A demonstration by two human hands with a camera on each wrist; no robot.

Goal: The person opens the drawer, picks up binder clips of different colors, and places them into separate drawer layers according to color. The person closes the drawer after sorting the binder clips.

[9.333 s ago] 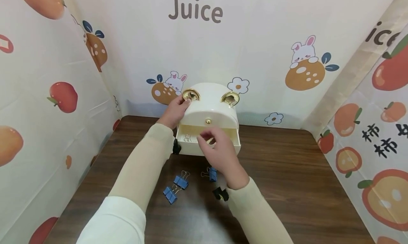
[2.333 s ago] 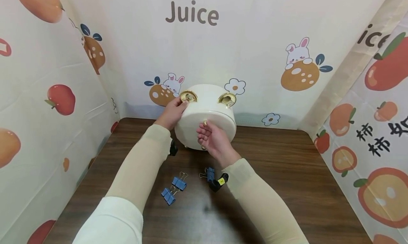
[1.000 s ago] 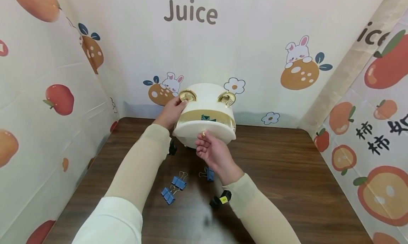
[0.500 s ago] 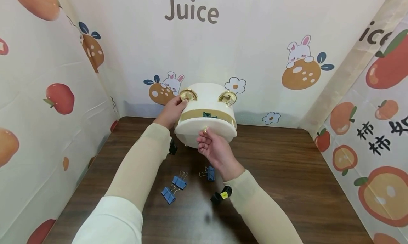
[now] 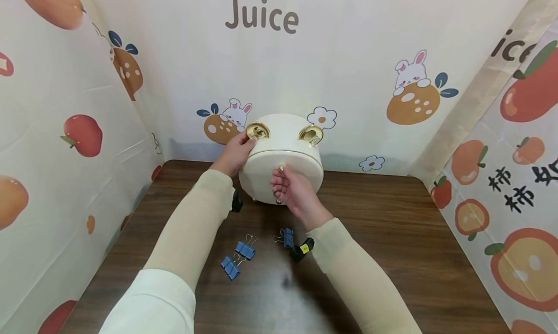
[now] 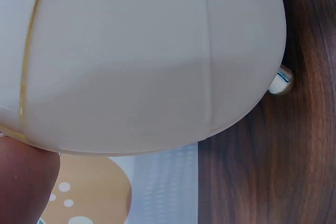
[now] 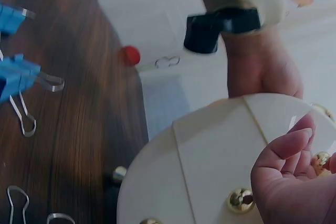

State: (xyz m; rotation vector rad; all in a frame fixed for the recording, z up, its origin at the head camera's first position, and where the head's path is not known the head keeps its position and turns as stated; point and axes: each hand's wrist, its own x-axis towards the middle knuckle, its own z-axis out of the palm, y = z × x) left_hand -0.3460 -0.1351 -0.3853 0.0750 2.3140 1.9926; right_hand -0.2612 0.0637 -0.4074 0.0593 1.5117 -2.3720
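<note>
A white rounded drawer box (image 5: 257,176) with two gold ear-like rings stands at the back of the table, its front flush. My left hand (image 5: 233,154) holds its left side, thumb by the left gold ring (image 5: 258,130); part of that hand is hidden behind the box in the right wrist view. With thumb and fingers, my right hand (image 5: 296,193) pinches the upper gold knob (image 5: 281,168). Another gold knob (image 7: 241,200) shows lower on the front. The box's white side (image 6: 131,66) fills much of the left wrist view.
Blue binder clips lie on the dark wooden table (image 5: 392,256): two close together at left (image 5: 245,249), one (image 5: 286,238) near the right wrist's black camera (image 5: 302,250). A fruit-print curtain (image 5: 357,72) stands right behind the box.
Earlier the lower drawer was out, then pushed in. One second ago the upper compartment was tilted open, showing green items; my right hand has moved it back up shut. My left hand stays put.
</note>
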